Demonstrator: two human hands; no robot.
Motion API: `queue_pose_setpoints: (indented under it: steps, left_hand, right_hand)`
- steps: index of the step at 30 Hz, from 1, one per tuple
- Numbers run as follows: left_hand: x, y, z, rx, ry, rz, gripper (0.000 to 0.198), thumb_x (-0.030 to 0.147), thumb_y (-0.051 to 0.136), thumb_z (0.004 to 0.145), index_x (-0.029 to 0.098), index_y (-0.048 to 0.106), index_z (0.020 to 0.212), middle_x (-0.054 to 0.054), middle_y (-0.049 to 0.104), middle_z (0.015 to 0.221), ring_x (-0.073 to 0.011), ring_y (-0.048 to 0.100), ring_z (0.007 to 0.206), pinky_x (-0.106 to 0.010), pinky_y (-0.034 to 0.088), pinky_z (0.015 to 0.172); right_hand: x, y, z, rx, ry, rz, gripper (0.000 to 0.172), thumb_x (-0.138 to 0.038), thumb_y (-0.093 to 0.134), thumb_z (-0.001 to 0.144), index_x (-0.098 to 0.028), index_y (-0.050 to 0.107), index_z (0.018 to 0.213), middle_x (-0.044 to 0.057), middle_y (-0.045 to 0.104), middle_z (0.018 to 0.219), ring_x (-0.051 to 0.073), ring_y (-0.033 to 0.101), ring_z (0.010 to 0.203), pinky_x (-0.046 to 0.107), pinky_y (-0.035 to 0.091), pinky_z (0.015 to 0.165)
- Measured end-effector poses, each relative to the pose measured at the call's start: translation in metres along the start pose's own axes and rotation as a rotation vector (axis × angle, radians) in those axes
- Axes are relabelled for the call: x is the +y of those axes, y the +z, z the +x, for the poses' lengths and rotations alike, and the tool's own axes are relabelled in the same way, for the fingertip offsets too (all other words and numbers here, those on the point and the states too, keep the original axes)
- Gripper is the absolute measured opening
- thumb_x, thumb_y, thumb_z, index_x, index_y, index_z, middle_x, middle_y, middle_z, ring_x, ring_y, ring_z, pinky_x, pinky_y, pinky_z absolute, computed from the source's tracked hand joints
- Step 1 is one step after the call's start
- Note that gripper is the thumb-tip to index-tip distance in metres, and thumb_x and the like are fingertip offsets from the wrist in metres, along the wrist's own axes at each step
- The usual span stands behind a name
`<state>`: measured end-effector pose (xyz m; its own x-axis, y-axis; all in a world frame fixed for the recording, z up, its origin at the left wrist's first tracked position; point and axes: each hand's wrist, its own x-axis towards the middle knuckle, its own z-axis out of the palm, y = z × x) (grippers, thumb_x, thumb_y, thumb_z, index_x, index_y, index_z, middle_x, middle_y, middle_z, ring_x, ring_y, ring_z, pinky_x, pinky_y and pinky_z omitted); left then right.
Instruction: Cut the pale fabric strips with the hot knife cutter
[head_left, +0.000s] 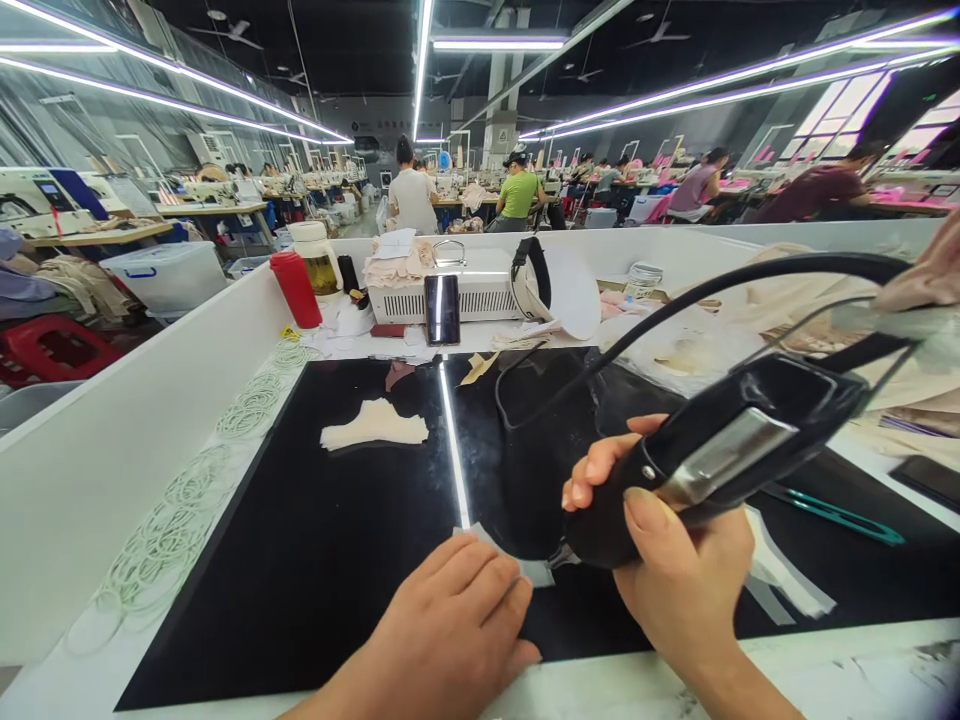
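Observation:
My right hand [675,560] is wrapped around a black corded handheld tool [720,440] with a silver metal plate on its side. The tool's narrow metal tip [564,556] points down and left, touching or just above a small pale grey sheet piece [536,572]. On that piece my left hand [465,610] lies with its fingers flat, pressing it to the black mat [255,590]; the hand covers much of it. A cream fabric piece [375,424] rests farther back on the mat. White and grey strips [784,570] lie right of my right hand.
Teal thread snips or tweezers [840,515] lie on the right. Coils of pale green cord [157,540] line the left. Behind stand a phone [442,310], a white vented box [480,285] and a red cup [295,290]. The tool's black cable [675,300] arches overhead. Co-workers sit beyond.

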<state>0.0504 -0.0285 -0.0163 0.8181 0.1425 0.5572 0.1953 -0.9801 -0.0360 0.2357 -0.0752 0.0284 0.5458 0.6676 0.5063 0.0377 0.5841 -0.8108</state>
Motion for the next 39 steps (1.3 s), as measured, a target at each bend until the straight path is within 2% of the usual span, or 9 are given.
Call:
queue_pose_setpoints:
  steps: [4,9,39]
  left_hand:
    - [0.005,0.013,0.008,-0.055,0.003,0.009,0.032,0.041,0.059,0.103,0.012,0.067,0.116,-0.003,0.071,0.101,-0.0199,0.067,0.095,-0.035,0.053,0.1]
    - [0.006,0.026,0.003,-0.082,-0.029,0.009,0.038,0.046,0.061,0.102,0.013,0.066,0.121,-0.005,0.07,0.105,-0.0215,0.067,0.098,-0.038,0.052,0.103]
    - [0.011,0.019,0.008,-0.124,-0.09,-0.077,0.04,0.046,0.061,0.102,0.014,0.064,0.127,-0.004,0.071,0.109,-0.0223,0.066,0.1,-0.039,0.051,0.105]
  right_hand:
    - [-0.004,0.001,-0.001,0.022,0.013,0.001,0.032,-0.037,0.077,0.09,-0.029,0.06,0.116,-0.003,0.065,0.084,0.016,0.063,0.066,0.034,0.057,0.063]
    - [-0.003,0.0,0.001,0.025,0.02,0.018,0.033,-0.038,0.078,0.09,-0.029,0.06,0.116,-0.003,0.066,0.085,0.015,0.064,0.065,0.032,0.057,0.062]
    - [-0.003,-0.006,0.003,0.013,0.015,0.018,0.033,-0.037,0.077,0.091,-0.029,0.059,0.117,-0.004,0.066,0.085,0.013,0.064,0.064,0.028,0.057,0.06]
